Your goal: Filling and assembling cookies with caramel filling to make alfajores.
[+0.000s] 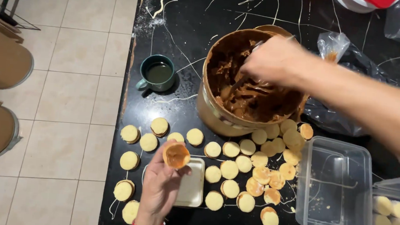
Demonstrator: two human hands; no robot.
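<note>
On the black table, a green mug of dark liquid stands at ten o'clock. Below it, the left hand pinches a small round cookie spread with brown filling, fingers curled around it. Pale cookies lie scattered at six o'clock. At centre, the right hand grips a utensil inside the caramel tub. A clear plastic container sits at four o'clock.

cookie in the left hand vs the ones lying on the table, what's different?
The held cookie carries brown spread on its upturned face; most table cookies are bare and pale. The held cookie is lifted and tilted in the left hand; the table cookies lie flat on the black table. Both are small, round discs.
</note>
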